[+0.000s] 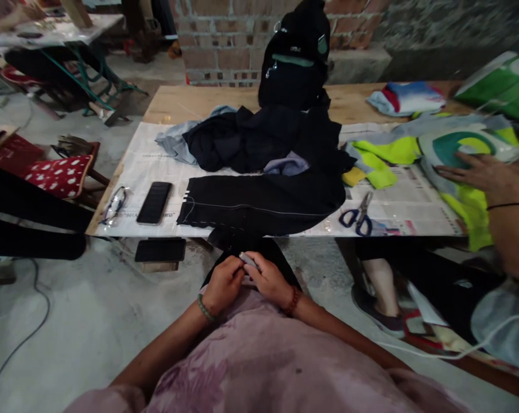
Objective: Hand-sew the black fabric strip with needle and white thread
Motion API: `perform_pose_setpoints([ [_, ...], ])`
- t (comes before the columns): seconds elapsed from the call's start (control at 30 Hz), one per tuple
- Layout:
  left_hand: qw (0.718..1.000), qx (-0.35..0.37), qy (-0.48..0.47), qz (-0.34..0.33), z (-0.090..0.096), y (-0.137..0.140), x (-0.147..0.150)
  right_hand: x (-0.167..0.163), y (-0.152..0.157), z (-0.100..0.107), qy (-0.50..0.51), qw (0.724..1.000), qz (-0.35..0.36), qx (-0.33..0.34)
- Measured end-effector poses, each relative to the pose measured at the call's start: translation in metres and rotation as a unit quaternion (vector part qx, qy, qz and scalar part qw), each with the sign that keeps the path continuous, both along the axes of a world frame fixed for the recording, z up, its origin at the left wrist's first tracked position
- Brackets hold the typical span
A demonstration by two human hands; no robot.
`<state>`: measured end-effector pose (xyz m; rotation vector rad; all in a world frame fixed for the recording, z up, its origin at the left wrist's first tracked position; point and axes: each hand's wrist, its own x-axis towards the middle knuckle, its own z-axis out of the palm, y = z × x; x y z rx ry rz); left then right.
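My left hand (226,285) and my right hand (271,281) meet in front of my lap, below the table's near edge. The right one is closed around a small grey rod-like object (250,261), whose exact kind I cannot make out. Curled against it, the left fingers are also closed; what they pinch, if anything, is hidden. Just beyond lies a black garment piece (259,201) with white stitching lines, flat on the newspaper-covered table (397,209). Blue-handled scissors (357,217) rest to its right. A dark phone (154,203) and eyeglasses (114,205) are on its left.
Crumpled dark clothing (259,137) is heaped behind the garment, before a black backpack (294,57). At right, a co-worker's hand (479,172) rests on an iron (453,146) over grey-and-yellow fabric (388,152). Another dark device (160,250) sits below the table edge.
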<state>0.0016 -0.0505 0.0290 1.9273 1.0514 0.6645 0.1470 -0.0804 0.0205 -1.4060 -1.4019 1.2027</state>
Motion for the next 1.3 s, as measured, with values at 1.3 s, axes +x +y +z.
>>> perform_pose_setpoints([
  [1.3,0.979,0.141,0.146,0.017,0.009,0.012,-0.042,0.013,-0.007,0.015,0.471,0.865,0.060,-0.164],
])
